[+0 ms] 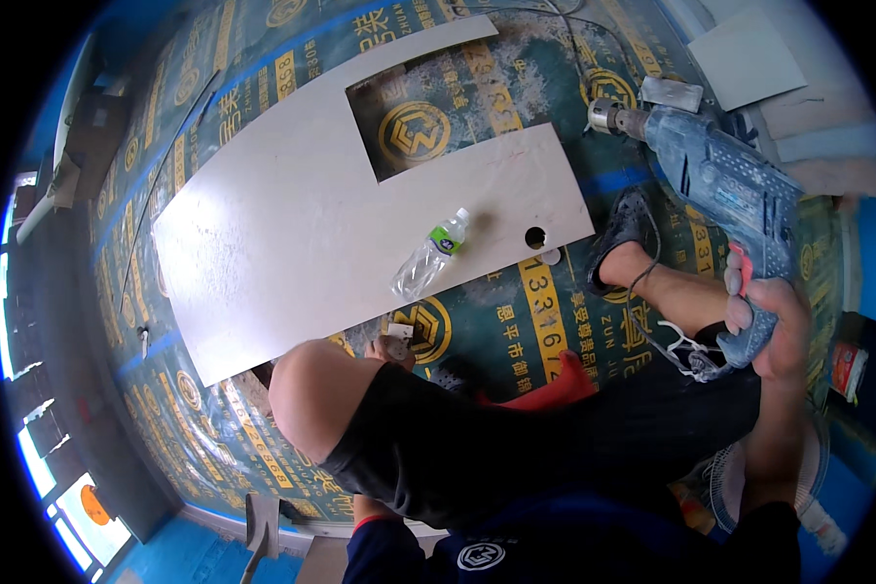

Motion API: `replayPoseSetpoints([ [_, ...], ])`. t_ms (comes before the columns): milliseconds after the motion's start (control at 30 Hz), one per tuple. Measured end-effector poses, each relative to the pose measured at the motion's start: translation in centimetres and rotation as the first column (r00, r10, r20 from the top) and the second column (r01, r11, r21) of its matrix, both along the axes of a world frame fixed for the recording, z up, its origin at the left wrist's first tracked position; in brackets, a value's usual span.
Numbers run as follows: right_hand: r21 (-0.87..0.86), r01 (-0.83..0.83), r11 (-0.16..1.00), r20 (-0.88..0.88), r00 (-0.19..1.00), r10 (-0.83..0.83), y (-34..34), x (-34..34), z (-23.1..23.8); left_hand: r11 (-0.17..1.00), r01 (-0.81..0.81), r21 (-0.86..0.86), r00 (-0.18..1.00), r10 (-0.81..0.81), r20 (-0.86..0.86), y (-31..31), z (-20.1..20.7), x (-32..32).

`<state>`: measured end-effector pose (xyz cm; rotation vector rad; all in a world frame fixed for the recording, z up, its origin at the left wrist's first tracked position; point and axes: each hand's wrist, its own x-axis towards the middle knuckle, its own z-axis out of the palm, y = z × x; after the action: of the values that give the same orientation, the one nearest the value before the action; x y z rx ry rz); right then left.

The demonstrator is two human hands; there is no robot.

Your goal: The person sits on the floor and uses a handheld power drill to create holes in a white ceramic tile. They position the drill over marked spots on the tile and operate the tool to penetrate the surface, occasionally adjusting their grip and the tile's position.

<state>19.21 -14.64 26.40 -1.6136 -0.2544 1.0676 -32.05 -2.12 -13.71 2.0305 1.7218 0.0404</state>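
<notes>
My right hand [774, 316] grips the handle of a dusty blue-grey power drill [725, 170], its fingers by the red trigger. The drill's metal chuck points left, above the right end of a large pale slab [273, 204]. This slab lies flat, with a rectangular cutout and a round hole [534, 237] near its corner. A clear plastic bottle [428, 255] with a green label lies on it. My left hand [391, 350] shows beyond my bare knee, by the slab's near edge, fingers closed around a small whitish piece [399, 333]; my leg hides the rest of that arm.
Green printed protective sheeting [545, 302] covers the floor. A cable runs from the drill past my foot [625, 234]. A red object [555, 384] lies beneath my leg. A pale square tile [747, 58] is at upper right; a shovel [261, 526] is at lower left.
</notes>
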Motion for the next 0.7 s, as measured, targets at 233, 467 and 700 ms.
replayPoseSetpoints([
  [233,0.033,0.033,0.999,0.059,0.998,-0.035,0.7,-0.5,0.8,0.929,-0.332,0.165,0.940,0.311,0.141,4.8,3.4,4.8],
  [467,0.006,0.004,1.000,0.098,0.995,-0.004,-0.1,-0.5,1.3,0.942,-0.258,-0.215,0.946,0.292,0.141,7.7,4.5,8.6],
  [700,0.023,-0.019,1.000,0.085,0.996,0.017,-0.2,-0.7,1.6,0.978,0.116,0.172,0.961,-0.154,0.228,7.4,6.8,10.7],
])
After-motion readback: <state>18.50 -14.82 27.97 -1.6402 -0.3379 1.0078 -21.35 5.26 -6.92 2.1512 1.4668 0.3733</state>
